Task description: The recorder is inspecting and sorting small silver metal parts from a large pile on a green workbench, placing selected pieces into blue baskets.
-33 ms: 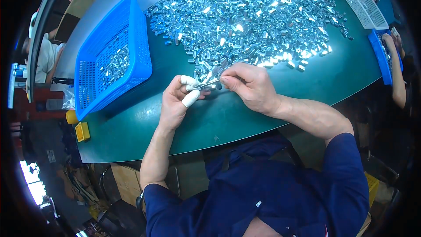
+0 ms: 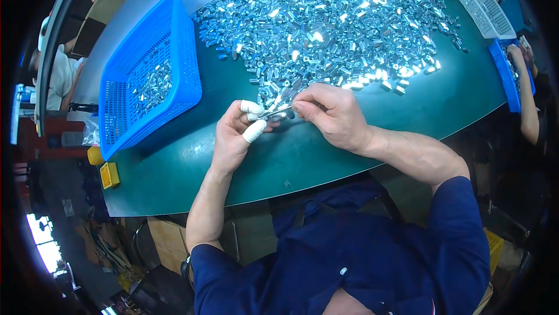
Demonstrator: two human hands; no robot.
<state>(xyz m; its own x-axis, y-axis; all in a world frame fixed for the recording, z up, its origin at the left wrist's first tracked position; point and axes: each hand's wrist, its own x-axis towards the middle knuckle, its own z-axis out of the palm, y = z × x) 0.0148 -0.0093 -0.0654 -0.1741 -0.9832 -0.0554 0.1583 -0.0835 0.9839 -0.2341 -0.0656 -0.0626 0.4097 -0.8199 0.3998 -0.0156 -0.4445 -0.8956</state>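
Note:
White finger cots cover the thumb and a fingertip of my left hand (image 2: 237, 131), which is closed on a small shiny metal part (image 2: 266, 115) at the near edge of the heap. My right hand (image 2: 338, 118), bare, pinches the end of a thin metal pin (image 2: 284, 109) between thumb and forefinger. The pin points left to the part in my left hand; whether it sits inside the part I cannot tell. Just beyond both hands spreads a large heap of small silvery metal sleeves (image 2: 326, 35), some showing hollow ends.
A blue plastic basket (image 2: 189, 76) with metal pieces inside stands at the left. Small yellow containers (image 2: 109, 175) sit at the table's left edge. At the far right are a white basket (image 2: 486, 9) and a blue tray (image 2: 505, 79), where another person's hands work. The green table (image 2: 192, 181) curves toward me.

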